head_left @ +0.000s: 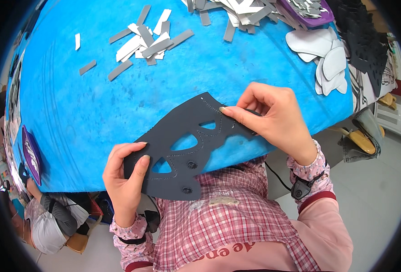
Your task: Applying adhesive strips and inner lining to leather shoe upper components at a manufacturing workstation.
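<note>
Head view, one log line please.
left hand: holding stitched black cutout panel, left end | right hand: pinching right end | grey/white strips: on blue tablecloth

Worktop [96, 122], blue-covered: bearing loose grey and white strips [158, 47], far centre; strip heap [229, 32] and purple basket [318, 21], far right; rounded white pads [334, 63], right.

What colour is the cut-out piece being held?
The cut-out piece is dark charcoal grey; head view.

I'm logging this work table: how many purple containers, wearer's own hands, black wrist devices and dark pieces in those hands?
Purple containers: 2 (right, left)
Hands: 2 (left hand, right hand)
Black wrist devices: 2 (left, right)
Dark piece: 1
Total: 7
</note>
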Available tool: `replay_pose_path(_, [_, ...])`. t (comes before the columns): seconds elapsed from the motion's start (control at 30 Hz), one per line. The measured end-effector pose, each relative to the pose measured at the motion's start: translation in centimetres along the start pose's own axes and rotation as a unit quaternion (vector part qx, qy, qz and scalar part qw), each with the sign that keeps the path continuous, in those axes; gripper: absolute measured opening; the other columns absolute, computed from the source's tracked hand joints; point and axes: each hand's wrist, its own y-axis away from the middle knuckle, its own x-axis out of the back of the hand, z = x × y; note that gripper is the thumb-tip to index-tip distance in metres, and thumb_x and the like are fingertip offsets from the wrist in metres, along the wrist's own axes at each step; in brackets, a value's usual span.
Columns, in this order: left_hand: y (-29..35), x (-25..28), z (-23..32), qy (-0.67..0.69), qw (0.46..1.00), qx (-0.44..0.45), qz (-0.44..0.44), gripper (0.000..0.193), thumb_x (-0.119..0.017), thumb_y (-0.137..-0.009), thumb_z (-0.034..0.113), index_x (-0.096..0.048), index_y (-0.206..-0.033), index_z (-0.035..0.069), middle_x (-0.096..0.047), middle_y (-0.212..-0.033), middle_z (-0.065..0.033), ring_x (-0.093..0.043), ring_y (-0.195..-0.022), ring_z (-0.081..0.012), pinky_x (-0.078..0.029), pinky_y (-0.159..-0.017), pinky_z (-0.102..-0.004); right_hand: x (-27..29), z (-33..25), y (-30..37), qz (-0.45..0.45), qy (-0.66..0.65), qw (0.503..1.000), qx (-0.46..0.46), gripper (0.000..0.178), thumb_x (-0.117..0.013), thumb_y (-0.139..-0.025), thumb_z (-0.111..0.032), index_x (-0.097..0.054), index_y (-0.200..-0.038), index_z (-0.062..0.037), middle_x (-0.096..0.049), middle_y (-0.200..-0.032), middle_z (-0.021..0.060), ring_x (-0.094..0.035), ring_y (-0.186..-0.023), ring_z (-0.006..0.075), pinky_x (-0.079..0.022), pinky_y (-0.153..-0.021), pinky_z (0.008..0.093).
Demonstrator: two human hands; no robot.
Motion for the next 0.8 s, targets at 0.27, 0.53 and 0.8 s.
replay_pose_path(0.27, [0.00, 0.10, -0.01, -0.004, 1.000, -0.002, 0.000, 0.022, -0.066, -0.079, 0.000, -0.062, -0.100, -0.002, -0.058, -0.099, -0.0083, -0.054, -0.092, -0.0146, -0.041, -0.082, -0.0243, -0.14, 0.18, -0.21, 0.004, 0.004, 1.000, 0.016, 0.020, -0.074, -0.077, -0.009, -0.058, -0.067, -0.0008, -0.054, -0.055, -0.0026, -0.046, -0.047, -0.0001, -0.031, -0.041, 0.0166])
replay_pose_path(0.53, [-0.25, -0.01, -0.63, 0.010, 1.000, 0.006, -0.002, 0.022, -0.067, -0.078, -0.002, -0.062, -0.099, -0.001, -0.058, -0.099, -0.0080, -0.054, -0.092, -0.0143, -0.041, -0.081, -0.0240, -0.51, 0.30, -0.40, 0.007, 0.001, 1.000, 0.010, 0.021, -0.074, -0.078, -0.010, -0.058, -0.067, -0.0007, -0.054, -0.054, -0.0022, -0.046, -0.046, 0.0003, -0.031, -0.040, 0.0166])
replay_pose_path(0.8, [-0.22, 0.07, -0.21, -0.022, 1.000, -0.013, 0.002, 0.022, -0.067, -0.077, -0.002, -0.063, -0.098, -0.001, -0.059, -0.097, -0.0086, -0.055, -0.091, -0.0157, -0.042, -0.081, -0.0252, -0.30, -0.12, -0.32, 0.011, 0.016, 1.000, 0.008, 0.022, -0.074, -0.078, -0.011, -0.058, -0.067, -0.0006, -0.055, -0.054, -0.0013, -0.046, -0.045, 0.0007, -0.031, -0.039, 0.0168])
